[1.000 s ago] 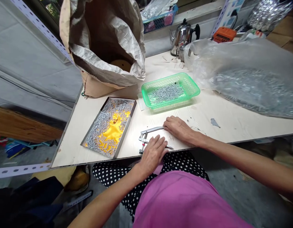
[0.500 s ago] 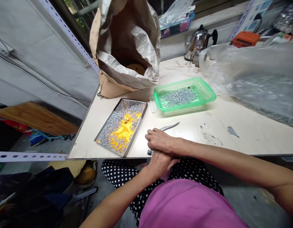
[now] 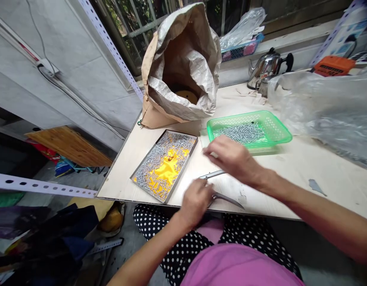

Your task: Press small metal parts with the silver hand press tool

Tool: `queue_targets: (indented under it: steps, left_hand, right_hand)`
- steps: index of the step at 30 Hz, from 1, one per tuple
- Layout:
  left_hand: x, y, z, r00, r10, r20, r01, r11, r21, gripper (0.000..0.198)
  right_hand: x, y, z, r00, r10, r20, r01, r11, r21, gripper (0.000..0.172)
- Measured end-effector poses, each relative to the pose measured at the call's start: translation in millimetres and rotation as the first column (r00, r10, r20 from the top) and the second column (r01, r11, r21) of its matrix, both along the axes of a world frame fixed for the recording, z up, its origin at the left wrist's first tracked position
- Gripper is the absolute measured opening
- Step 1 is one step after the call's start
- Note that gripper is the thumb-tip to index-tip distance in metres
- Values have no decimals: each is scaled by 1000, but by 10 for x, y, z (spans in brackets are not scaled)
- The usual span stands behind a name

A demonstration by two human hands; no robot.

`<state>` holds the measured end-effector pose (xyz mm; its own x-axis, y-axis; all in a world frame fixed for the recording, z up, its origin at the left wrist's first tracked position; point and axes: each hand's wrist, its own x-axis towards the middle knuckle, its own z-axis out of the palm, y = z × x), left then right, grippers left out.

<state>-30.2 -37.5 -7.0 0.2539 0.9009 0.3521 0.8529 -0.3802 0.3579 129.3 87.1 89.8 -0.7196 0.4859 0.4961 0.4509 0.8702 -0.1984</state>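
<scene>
Two bare hands of mine show in the head view, both blurred, at the near edge of the pale wooden table (image 3: 120,184). My left hand (image 3: 197,200) is half-curled over the grey metal two-handled tool (image 3: 212,174), hiding its middle; I cannot tell whether its fingers grip the metal. One straight handle slants out above that hand, and one dark curved handle points right along the table's edge.

My right hand (image 3: 234,159) is farther forward, fingers bent and drawn together, in front of the green perforated plastic basket (image 3: 277,136). I can't tell whether anything is pinched there. It covers the far end of the straight handle.

Many small silver metal pins (image 3: 249,134) lie in the basket, and more are spread across the shallow rectangular tray with a yellow bottom (image 3: 167,171), just left of my tool. Behind the tray stands the gaping brown paper sack (image 3: 159,113); the shiny metal kettle (image 3: 265,68) is farther back, beside the cloudy plastic bag (image 3: 323,99).
</scene>
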Motion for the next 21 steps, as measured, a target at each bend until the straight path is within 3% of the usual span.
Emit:
queue_targets:
  steps: [2, 5, 7, 9, 11, 13, 16, 21]
  left_hand:
    - [-320, 162, 118, 951, 307, -43, -305, 951, 44, 25]
    - [-735, 415, 215, 838, 525, -150, -537, 842, -50, 22]
    - [-894, 546, 210, 800, 554, -229, -594, 783, -184, 26]
    - [-971, 637, 166, 781, 559, -280, -623, 732, -276, 29]
    - [-1004, 693, 117, 772, 563, -296, -635, 706, -313, 26]
    - [-1022, 717, 89, 780, 550, -298, -625, 709, -327, 21]
    - [-1024, 703, 86, 795, 496, -349, -599, 732, -325, 19]
    - [-982, 612, 56, 762, 421, -492, -588, 769, -252, 20]
  right_hand:
    - [206, 198, 145, 977, -213, -17, 214, 975, 61, 26]
    - [386, 279, 119, 918, -396, -15, 396, 916, 72, 26]
    - [409, 136, -54, 934, -357, 16, 357, 934, -10, 27]
    - [394, -110, -301, 983, -167, 82, 180, 964, -193, 21]
    - [389, -380, -552, 988, -25, 154, 86, 912, -401, 15]
    - [414, -607, -750, 982, 22, 188, 79, 853, -515, 13]
    - [483, -795, -928, 980, 10, 198, 108, 812, -574, 14]
    - [511, -815, -1092, 955, -61, 292, 209, 835, -510, 10]
